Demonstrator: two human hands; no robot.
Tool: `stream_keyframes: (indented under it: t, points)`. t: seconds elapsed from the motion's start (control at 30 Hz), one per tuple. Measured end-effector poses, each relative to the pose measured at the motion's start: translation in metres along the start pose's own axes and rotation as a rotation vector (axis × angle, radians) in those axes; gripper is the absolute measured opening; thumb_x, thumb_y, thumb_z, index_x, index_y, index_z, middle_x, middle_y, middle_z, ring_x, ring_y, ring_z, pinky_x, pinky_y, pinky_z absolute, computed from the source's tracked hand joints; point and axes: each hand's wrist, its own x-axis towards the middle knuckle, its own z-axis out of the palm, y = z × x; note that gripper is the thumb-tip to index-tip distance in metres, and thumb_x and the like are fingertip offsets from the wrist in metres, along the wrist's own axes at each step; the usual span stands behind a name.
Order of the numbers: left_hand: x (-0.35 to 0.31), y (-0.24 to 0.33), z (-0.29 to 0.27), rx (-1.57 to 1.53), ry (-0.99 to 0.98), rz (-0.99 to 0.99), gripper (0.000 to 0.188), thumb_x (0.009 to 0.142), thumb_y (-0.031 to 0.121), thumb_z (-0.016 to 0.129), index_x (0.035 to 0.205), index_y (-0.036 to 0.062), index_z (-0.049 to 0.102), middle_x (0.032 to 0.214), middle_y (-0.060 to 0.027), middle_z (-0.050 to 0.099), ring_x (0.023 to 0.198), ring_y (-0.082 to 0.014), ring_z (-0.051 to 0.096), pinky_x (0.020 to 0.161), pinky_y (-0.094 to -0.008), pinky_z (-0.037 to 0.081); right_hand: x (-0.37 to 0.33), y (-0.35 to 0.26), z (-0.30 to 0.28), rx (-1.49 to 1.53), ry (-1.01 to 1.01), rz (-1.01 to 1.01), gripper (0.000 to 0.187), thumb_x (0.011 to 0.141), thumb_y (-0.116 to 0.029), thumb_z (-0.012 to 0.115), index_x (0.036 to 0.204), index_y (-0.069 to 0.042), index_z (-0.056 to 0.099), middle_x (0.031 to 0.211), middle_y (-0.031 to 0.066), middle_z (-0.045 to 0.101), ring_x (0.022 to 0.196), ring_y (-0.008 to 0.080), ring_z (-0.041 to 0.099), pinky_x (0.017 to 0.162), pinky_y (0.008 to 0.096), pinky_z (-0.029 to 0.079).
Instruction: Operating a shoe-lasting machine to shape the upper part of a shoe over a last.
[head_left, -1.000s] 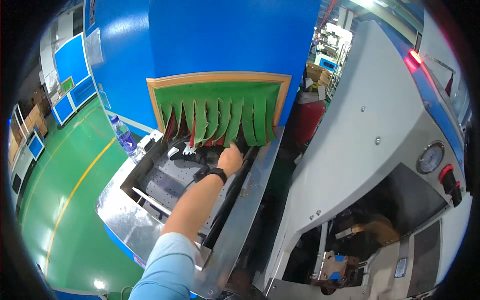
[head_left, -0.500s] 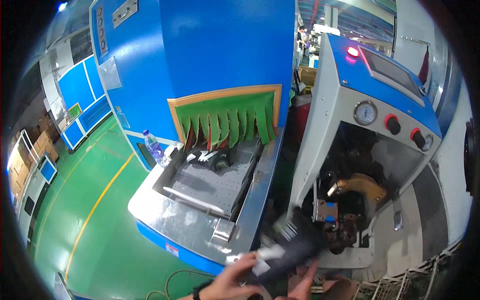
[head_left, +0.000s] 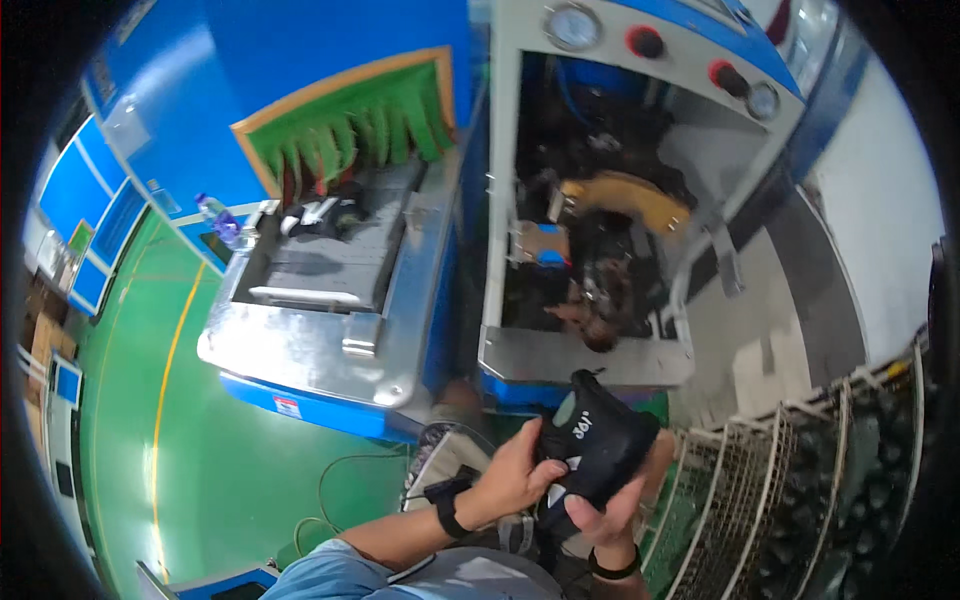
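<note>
A black shoe upper (head_left: pixel 610 450) with white marks and a pale green patch is held low in front of my body. My left hand (head_left: pixel 515 472) grips its left side, thumb on top. From the right, my right hand (head_left: pixel 612 512) holds the near end, thumb laid on the black material. Another black shoe upper (head_left: pixel 325 215) with white stripes lies on the perforated conveyor bed (head_left: pixel 330 265), below a green strip curtain (head_left: pixel 345 125). Right of the conveyor is the open bay of a grey and blue machine (head_left: pixel 500 330), with a curved brass-coloured part (head_left: pixel 630 198) inside.
A plastic bottle (head_left: pixel 220 220) with a purple label stands at the conveyor's left edge. Wire racks (head_left: pixel 735 480) holding several dark pieces are on the lower right. A cable (head_left: pixel 325 490) lies on the green floor (head_left: pixel 240 445).
The view has swung right and down, bringing the machine bay and racks further in. My hands still hold the upper, now turned so its white mark and green patch face up.
</note>
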Motion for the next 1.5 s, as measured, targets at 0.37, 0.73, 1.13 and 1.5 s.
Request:
stream_keyframes:
  t: [0.37,0.73,1.13,1.5]
  points:
    - [0.019,0.045,-0.001,0.531,-0.043,0.428,0.018,0.082,0.018,0.06,0.069,0.0045,0.058,0.068,-0.0111,0.056,0.066,-0.0336,0.062,0.063,-0.0446,0.051,-0.009,0.018,-0.015,0.728,0.211,0.41,0.093,0.078,-0.035,0.066,0.154,0.0,0.027,0.146,0.0182,0.047,0.132,0.033,0.05,0.114,0.0433,0.038]
    - [0.052,0.046,-0.046,-0.368,-0.223,-0.17,0.036,0.103,0.031,0.051,0.103,-0.0018,0.067,0.093,-0.016,0.069,0.086,-0.0311,0.068,0.08,-0.039,0.052,0.134,-0.09,-0.043,-0.093,0.074,0.033,0.097,0.077,-0.009,0.077,0.157,0.005,0.024,0.145,0.0178,0.05,0.13,0.0221,0.05,0.111,0.0348,0.038]
    - [0.039,0.005,-0.029,-0.149,-0.456,-0.152,0.033,0.096,0.024,0.056,0.104,-0.0048,0.069,0.101,-0.029,0.067,0.094,-0.0469,0.064,0.08,-0.0514,0.052,0.292,-0.135,-0.014,-1.026,-0.266,0.364,0.082,0.08,-0.028,0.074,0.152,-0.005,0.04,0.128,0.0288,0.063,0.116,0.0313,0.064,0.098,0.0349,0.047]
    - [0.042,-0.006,-0.033,-0.023,-0.446,-0.085,0.033,0.1,0.03,0.054,0.1,-0.0005,0.067,0.089,-0.0222,0.068,0.083,-0.0421,0.066,0.073,-0.0485,0.053,0.292,-0.08,-0.026,-1.315,-0.23,-0.008,0.085,0.08,-0.03,0.071,0.157,-0.021,0.033,0.104,0.0311,0.061,0.1,0.0473,0.062,0.089,0.0469,0.049]
